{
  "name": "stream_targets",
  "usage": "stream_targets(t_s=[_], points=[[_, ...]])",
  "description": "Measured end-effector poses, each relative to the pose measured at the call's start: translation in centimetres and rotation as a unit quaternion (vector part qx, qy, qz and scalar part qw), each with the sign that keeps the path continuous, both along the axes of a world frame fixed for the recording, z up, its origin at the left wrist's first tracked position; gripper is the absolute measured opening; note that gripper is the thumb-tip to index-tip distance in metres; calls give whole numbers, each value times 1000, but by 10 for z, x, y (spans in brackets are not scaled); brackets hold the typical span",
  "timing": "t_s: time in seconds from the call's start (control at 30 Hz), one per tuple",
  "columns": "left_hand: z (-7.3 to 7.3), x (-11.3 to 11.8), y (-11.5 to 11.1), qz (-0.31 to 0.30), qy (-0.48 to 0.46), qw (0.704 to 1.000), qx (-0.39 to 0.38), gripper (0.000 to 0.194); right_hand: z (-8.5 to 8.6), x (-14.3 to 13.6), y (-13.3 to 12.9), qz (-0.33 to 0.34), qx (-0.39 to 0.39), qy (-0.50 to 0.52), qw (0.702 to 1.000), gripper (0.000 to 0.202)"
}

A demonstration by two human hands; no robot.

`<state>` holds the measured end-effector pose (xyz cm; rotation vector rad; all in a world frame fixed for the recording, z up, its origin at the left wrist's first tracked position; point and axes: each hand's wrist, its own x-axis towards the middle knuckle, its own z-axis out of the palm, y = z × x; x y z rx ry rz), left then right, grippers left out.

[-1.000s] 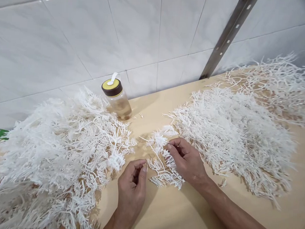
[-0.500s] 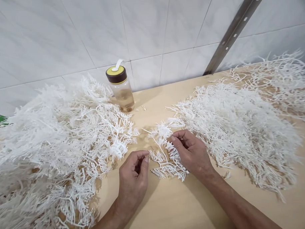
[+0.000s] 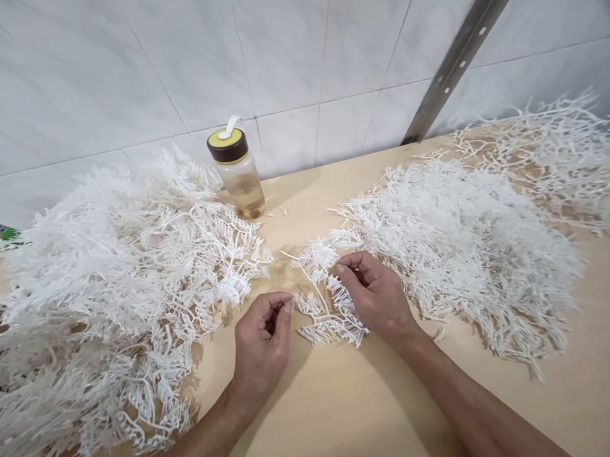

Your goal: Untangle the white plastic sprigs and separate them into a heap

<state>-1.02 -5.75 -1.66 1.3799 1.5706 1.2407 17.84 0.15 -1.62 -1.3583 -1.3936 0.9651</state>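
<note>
One white, plastic-looking sprig (image 3: 323,313), forked and bristly, is lying at 6 o'clock on the smooth, wood-toned bench (image 3: 339,409). The right hand (image 3: 375,291) is pinching it with closed fingers; the left hand's (image 3: 264,337) thumb and forefinger are meeting beside it, any grip there being impossible to tell. Three white heaps are surrounding it: feathery at 8 (image 3: 118,268) and 3 (image 3: 464,241), stringy at 2 (image 3: 567,158). One clear, cylindrical bottle (image 3: 244,184) is standing at 10.

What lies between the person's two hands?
In the head view, a branched white sprig lies between the left hand and the right hand.
</note>
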Motion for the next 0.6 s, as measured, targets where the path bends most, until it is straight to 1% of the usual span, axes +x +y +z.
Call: stream_targets(t_s=[0.27,0.43,0.6], points=[[2,0,3,-2,-19,1000,18,23,-2,-3,2,11,23,3,1000,21],[1,0,5,8,-53,998,14,22,0,-4,2,41,32,20,998,22],[1,1,6,4,-59,997,39,20,2,-5,-1,49,57,24,997,21]])
